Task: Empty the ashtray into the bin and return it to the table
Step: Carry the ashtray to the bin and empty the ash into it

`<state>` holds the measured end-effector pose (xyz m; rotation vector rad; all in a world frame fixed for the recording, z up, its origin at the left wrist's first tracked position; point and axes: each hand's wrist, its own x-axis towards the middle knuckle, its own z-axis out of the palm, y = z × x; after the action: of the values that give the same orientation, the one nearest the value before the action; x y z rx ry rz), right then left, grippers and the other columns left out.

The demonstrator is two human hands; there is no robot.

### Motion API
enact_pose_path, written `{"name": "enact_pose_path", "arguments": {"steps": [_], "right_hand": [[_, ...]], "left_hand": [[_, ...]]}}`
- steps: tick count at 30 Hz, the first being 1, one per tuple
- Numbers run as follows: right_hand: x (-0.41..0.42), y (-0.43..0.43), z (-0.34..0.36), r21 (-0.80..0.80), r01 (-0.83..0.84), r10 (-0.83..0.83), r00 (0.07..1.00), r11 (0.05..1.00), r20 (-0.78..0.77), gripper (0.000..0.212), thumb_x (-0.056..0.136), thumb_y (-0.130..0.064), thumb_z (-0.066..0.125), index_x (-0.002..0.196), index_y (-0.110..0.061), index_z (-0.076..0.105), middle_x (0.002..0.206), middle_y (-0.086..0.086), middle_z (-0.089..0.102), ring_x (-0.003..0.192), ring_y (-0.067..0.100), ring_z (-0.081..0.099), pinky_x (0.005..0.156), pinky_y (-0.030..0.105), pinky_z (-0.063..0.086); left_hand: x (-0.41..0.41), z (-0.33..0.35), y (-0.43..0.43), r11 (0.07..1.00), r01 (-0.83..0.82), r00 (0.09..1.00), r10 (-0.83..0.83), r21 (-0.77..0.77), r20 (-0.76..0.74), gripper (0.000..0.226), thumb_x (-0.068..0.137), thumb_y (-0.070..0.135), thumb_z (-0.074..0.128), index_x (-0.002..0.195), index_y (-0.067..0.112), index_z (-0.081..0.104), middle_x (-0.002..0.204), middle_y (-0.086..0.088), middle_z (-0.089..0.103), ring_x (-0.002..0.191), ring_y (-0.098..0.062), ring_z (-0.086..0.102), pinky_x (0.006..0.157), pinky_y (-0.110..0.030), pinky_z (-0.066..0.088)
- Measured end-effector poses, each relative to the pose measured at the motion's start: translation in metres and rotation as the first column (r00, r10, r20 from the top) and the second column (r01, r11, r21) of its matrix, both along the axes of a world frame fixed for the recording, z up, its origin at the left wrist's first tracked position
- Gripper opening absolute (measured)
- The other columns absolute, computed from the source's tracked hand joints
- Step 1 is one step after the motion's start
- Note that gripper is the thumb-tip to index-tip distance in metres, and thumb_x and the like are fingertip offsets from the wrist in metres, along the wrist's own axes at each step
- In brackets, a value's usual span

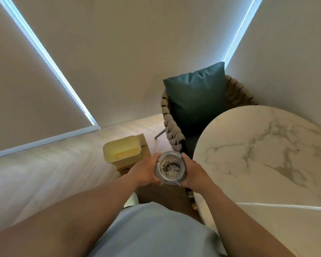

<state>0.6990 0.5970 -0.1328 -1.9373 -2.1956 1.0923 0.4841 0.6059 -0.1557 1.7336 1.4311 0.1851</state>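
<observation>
A round glass ashtray (171,168) with dark ash in its middle is held level in the air between both hands. My left hand (144,170) grips its left rim and my right hand (194,172) grips its right rim. The ashtray hangs just left of the edge of the round white marble table (267,154). A pale yellow bin (121,149) with its lid shut stands on the floor, a little left of and beyond the ashtray.
A woven chair (171,125) with a dark green cushion (195,97) stands beyond the table, close to the bin's right side. Light wooden floor stretches to the left. Walls with drawn blinds close off the far side.
</observation>
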Motion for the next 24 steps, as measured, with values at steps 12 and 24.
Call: {"name": "enact_pose_path", "arguments": {"steps": [12, 24], "right_hand": [[-0.211, 0.089, -0.005, -0.020, -0.190, 0.189, 0.982, 0.982, -0.007, 0.105, 0.068, -0.030, 0.088, 0.146, -0.033, 0.018, 0.133, 0.001, 0.053, 0.119, 0.023, 0.056, 0.095, 0.036, 0.051], [-0.286, 0.139, -0.005, -0.110, -0.356, 0.354, 0.934, 0.928, -0.043, 0.108, 0.056, -0.027, 0.093, 0.143, -0.024, 0.029, 0.130, 0.003, 0.057, 0.117, 0.022, 0.056, 0.100, 0.040, 0.050]], "left_hand": [[-0.209, 0.006, 0.048, 0.981, -0.194, 0.980, 0.193, -0.009, -0.038, 0.104, 0.047, 0.041, 0.092, 0.135, 0.031, 0.036, 0.122, 0.004, 0.063, 0.108, -0.019, 0.059, 0.089, -0.042, 0.051], [-0.278, 0.006, 0.058, 0.947, -0.320, 0.946, 0.319, -0.013, -0.055, 0.111, 0.050, 0.038, 0.092, 0.142, 0.024, 0.032, 0.125, -0.004, 0.062, 0.106, -0.026, 0.061, 0.088, -0.044, 0.051]]}}
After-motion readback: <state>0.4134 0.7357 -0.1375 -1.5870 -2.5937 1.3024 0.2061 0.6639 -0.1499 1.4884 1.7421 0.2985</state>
